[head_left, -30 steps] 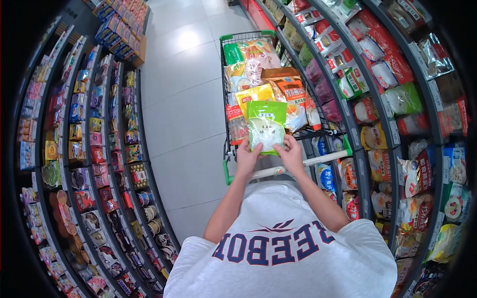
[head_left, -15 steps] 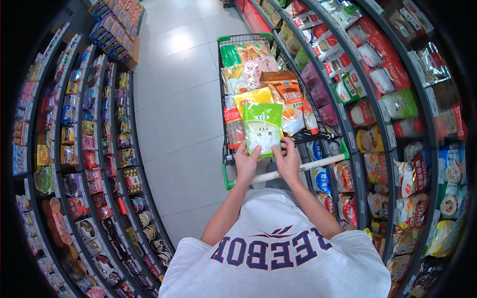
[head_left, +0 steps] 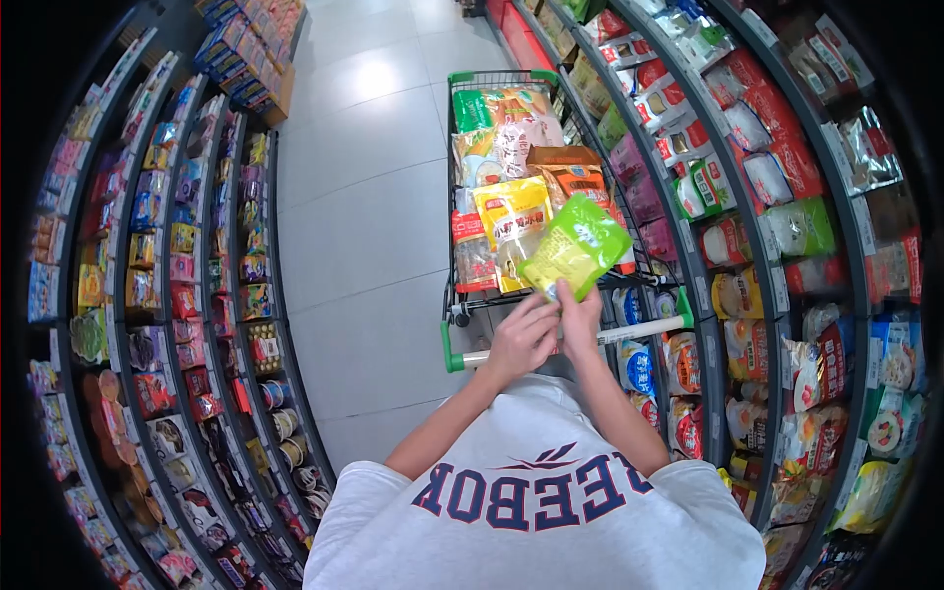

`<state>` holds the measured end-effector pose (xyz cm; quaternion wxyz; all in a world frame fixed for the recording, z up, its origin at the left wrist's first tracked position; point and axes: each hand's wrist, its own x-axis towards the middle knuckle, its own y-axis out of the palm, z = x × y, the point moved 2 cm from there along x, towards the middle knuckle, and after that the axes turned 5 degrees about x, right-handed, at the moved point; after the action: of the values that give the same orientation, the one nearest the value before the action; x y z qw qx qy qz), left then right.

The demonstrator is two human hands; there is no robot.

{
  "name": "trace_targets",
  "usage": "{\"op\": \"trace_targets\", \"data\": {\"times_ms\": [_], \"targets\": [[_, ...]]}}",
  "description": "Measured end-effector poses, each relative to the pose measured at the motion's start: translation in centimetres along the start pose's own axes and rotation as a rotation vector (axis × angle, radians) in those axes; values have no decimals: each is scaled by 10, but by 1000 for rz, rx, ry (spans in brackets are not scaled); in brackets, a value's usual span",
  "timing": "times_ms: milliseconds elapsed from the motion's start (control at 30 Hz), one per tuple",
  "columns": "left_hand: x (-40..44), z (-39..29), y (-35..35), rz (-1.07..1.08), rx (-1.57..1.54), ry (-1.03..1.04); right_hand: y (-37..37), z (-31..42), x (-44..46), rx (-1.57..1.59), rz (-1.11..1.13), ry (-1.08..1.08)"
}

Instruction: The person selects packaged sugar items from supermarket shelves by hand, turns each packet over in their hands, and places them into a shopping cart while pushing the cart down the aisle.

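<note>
A green and yellow bag of rock sugar (head_left: 580, 246) is tilted over the shopping cart (head_left: 452, 320), its top leaning right. My right hand (head_left: 580, 323) grips its lower edge, thumb on the near face. Just left of it is my left hand (head_left: 524, 339), fingers loosely bent and slightly blurred, close to the bag's lower corner. Whether they touch the bag is hard to see. Under the bag, the cart holds a yellow pouch (head_left: 513, 221), an orange and brown bag (head_left: 570, 182), a red-topped clear pack (head_left: 474, 258) and a pink-and-white bag (head_left: 519, 147).
The cart's white handle (head_left: 629, 332) with green ends crosses in front of my body. Close on the right stands a shelf of packaged food (head_left: 747, 275). Snack shelves (head_left: 177, 265) line the left, with stacked boxes (head_left: 246, 54) beyond. Grey floor tiles (head_left: 364, 226) run between.
The bag has turned over to another face and tilted right. My left hand has come off its side and moved below its lower corner; my right hand still holds it.
</note>
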<state>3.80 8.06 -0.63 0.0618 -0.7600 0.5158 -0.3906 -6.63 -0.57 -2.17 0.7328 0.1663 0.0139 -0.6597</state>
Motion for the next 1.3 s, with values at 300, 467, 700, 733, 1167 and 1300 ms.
{"op": "trace_targets", "data": {"times_ms": [300,467,700,733,1167,1300], "targets": [[-9,0,2,-83,-68,-111,5,27,45,-451,245,27],[-10,4,0,-133,-64,-143,53,1,49,-369,359,158],[-16,12,-2,-246,-205,-456,40,-45,67,-1134,488,-167],[-14,15,-5,-261,-131,-443,36,-43,61,-1134,529,-177],[27,124,7,271,447,-561,-22,28,18,-1139,315,-500],[40,147,23,311,499,-608,-51,23,22,-1199,216,-419]]}}
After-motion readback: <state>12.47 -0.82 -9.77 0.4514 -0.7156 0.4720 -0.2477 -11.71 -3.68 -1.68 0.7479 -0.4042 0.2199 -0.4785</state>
